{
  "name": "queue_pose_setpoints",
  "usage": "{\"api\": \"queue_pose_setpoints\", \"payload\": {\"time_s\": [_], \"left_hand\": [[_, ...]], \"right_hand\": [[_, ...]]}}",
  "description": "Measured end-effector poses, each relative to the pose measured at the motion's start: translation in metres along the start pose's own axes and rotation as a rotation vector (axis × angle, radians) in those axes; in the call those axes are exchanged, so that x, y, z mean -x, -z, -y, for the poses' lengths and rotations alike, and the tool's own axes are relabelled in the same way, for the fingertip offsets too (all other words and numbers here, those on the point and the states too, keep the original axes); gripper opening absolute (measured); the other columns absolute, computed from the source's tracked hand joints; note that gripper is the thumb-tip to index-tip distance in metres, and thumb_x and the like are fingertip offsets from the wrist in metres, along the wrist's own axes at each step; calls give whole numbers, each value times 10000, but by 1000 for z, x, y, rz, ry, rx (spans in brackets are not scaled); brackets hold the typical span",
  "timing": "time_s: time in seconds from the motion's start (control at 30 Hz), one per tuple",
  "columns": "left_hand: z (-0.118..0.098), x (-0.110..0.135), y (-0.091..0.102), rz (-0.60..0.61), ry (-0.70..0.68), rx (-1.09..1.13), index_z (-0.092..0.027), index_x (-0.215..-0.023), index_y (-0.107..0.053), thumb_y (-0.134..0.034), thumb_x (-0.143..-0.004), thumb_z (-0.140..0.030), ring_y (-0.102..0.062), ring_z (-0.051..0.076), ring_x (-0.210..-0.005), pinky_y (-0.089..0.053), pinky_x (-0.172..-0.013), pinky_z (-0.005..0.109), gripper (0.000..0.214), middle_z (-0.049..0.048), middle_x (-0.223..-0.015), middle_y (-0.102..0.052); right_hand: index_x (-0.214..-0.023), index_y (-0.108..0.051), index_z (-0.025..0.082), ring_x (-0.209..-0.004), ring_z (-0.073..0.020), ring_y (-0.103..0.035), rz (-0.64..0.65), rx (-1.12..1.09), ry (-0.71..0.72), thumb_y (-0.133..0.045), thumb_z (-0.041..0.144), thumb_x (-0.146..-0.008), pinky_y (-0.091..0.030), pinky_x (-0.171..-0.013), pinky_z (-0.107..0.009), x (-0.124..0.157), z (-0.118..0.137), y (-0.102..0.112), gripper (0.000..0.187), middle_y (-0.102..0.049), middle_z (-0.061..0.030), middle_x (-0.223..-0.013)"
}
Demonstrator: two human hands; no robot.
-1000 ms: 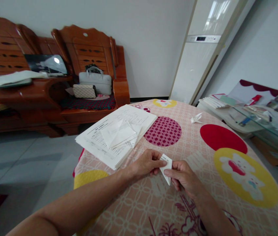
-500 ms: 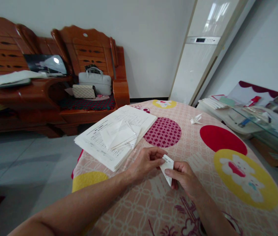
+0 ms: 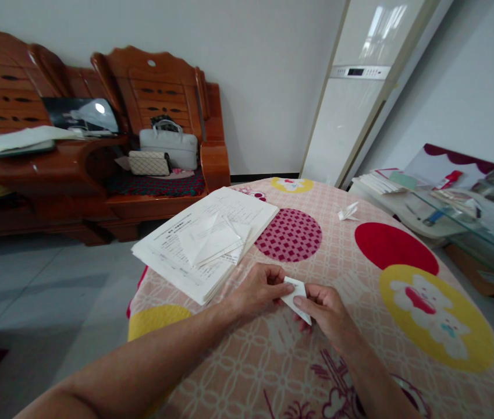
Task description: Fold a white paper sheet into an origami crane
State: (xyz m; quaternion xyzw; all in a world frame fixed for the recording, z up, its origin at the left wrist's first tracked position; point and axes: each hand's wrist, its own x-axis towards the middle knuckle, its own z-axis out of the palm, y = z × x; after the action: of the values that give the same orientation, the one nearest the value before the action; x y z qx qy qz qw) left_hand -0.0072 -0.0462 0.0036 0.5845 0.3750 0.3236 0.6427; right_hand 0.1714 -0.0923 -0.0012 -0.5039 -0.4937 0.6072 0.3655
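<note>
A small folded piece of white paper [image 3: 295,296] is held low over the patterned tablecloth [image 3: 360,326]. My left hand [image 3: 259,286] pinches its left edge with thumb and fingers. My right hand [image 3: 324,311] pinches its right side, fingers curled under it. Beyond the hands, at the table's left, lies a stack of printed sheets [image 3: 205,238] with folded white papers [image 3: 212,240] on top. A small folded paper figure [image 3: 348,211] rests farther back on the cloth.
A wooden sofa [image 3: 98,134] with a grey bag [image 3: 169,146] and a purse [image 3: 149,162] stands behind the table. A tall white appliance [image 3: 351,99] is at the back right. A glass side table [image 3: 443,203] with papers and small items is at right.
The folded paper has tilted from nearly upright to lying flatter and lower toward the cloth. Both hands stay pinched on it and have shifted only slightly.
</note>
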Motion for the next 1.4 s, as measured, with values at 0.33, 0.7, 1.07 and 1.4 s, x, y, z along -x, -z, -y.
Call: {"api": "queue_pose_setpoints", "payload": {"time_s": [0.33, 0.7, 1.07, 1.4], "left_hand": [[-1, 3, -3, -92, -103, -247, -135, -634, -513, -632, -785, -348, -368, 60, -523, -230, -476, 194, 287, -53, -553, -434], [3, -7, 6, 84, -131, -510, -117, -787, -661, -588, -777, -202, -431, 83, -582, -280, -523, 194, 113, -38, -609, -507], [-1, -28, -1, 287, -317, -773, -165, -1002, -692, -587, -760, -113, -592, 153, -771, -403, -705, 226, 269, 26, -847, -683], [9, -7, -2, 84, -277, -699, -144, -1141, -615, -543, -720, -50, -593, 135, -764, -429, -700, 225, 437, 19, -831, -669]], "right_hand": [[-759, -692, 121, -454, -147, -624, -9, -5, 15, -655, 392, -778, -414, -383, -199, 3, 2, -7, 274, -682, -30, -575], [-708, -600, 149, -353, -124, -559, -48, 154, -183, -606, 438, -751, -317, -273, -164, 0, -4, -3, 292, -641, -17, -520], [-809, -647, 170, -482, -127, -543, -128, 521, 148, -579, 250, -774, -353, -418, -204, -8, -5, 28, 111, -612, 7, -568], [-755, -646, 178, -583, -163, -593, -114, 899, 273, -527, 182, -790, -379, -553, -242, -10, -7, 31, 124, -661, -29, -636]]}}
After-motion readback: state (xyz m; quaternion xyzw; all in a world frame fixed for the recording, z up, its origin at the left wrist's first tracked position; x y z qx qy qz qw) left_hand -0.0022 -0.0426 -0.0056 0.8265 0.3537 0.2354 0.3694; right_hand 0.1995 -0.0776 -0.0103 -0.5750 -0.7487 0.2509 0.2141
